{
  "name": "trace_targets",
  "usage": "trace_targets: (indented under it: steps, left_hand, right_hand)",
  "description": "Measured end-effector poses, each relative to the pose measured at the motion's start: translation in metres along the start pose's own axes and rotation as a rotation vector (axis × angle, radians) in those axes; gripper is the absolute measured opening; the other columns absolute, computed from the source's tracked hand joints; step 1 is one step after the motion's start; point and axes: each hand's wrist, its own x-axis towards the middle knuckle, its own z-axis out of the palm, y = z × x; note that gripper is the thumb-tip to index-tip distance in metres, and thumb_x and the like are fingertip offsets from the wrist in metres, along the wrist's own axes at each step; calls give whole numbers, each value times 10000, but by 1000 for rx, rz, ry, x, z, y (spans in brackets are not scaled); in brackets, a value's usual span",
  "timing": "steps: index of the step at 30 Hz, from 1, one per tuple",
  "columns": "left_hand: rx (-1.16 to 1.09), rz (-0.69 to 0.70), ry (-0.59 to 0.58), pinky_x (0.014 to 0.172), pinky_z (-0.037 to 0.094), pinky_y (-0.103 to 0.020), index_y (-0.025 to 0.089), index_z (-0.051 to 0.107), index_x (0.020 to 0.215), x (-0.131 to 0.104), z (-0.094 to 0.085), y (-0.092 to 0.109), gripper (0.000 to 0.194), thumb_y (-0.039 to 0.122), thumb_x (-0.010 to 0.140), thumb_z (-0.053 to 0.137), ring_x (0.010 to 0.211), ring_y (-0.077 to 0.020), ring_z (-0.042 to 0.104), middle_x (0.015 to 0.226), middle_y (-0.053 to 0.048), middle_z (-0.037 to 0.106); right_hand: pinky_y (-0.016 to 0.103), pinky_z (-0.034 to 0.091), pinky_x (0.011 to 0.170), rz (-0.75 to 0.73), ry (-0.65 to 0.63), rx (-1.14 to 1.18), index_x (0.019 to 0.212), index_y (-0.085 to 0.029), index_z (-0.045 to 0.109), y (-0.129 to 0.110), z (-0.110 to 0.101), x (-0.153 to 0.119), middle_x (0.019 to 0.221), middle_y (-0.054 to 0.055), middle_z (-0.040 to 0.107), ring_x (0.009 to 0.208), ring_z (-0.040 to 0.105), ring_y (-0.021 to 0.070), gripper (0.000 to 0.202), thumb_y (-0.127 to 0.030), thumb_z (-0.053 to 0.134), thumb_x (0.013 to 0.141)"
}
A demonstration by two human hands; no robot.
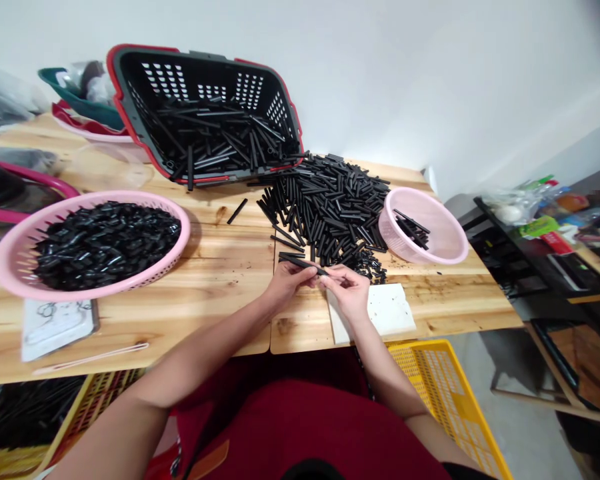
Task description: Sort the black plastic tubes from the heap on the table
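Between my two hands is a thin black tube (300, 263), held above the table's front part. My left hand (286, 283) is closed, thumb and fingers pinching the tube along its length. My right hand (349, 288) pinches at the tube's right end; whether it also grips something small there, I cannot make out. Just beyond the hands lies a large heap of short black tubes (330, 207), with tiny black offcuts (373, 267) at its near right edge. Under my right wrist rests a white board (393, 310) with small dark specks.
A grey-and-red basket (205, 177) lies tipped toward the heap, full of black tubes. Left stands a pink colander (10, 267) of shiny black pieces; right, a pink bowl (447, 233) with several tubes. Yellow crates (453, 400) sit below the wooden table's (220, 293) front edge.
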Motion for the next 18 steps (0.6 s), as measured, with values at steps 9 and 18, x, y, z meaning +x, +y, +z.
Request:
trace_targets:
  steps: [9,18]
  left_hand:
    - [-80,-44,-174,573,425,-188,72,598,807,-4,-2,-1,390,390,657,769,516,-44,515,580,3,557]
    - [729,101,-374,624,320,-160,86,459,697,-12,2,6,505,555,880,410,650,-31,405,671,-1,459]
  right_hand:
    - [264,557,599,67,-185,153,979,-188,726,16,-4,3,828,38,628,636,619,116,253,-269,756,742]
    - [147,220,398,275,-200,174,1120,-115,642,7,-11,29,569,-38,359,447,290,18,599,-597,664,765]
